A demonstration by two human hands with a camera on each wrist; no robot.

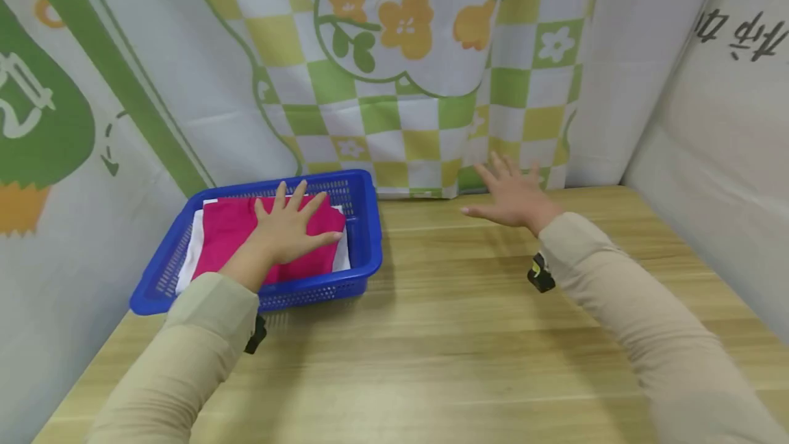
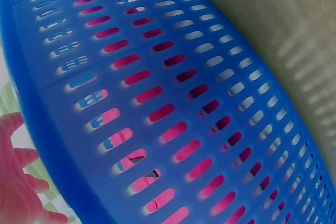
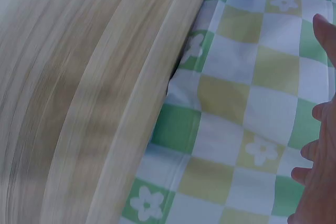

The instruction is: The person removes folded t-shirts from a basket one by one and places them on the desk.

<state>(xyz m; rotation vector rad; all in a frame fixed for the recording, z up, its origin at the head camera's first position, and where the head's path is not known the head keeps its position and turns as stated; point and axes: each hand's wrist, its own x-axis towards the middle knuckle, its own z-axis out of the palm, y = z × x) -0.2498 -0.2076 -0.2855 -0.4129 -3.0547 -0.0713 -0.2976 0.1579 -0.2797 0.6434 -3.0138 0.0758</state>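
Note:
My left hand [image 1: 285,228] is spread with straight fingers over a blue plastic basket [image 1: 368,225] at the left of the table. Beneath it lies a folded bright pink cloth [image 1: 228,228] on top of white cloth [image 1: 192,252]. Whether the palm touches the pink cloth I cannot tell. Through the slots of the basket wall [image 2: 126,103], pink shows in the left wrist view, with the left hand [image 2: 18,177] at that frame's edge. My right hand [image 1: 514,197], fingers spread, hovers over the far right of the table and holds nothing.
The wooden table [image 1: 444,334] spreads out in front of me. A checked green, yellow and white curtain [image 1: 382,122] hangs along its back edge. White printed sheets stand at the left [image 1: 55,238] and right [image 1: 715,156]. A small black device [image 1: 541,274] sits at the right wrist.

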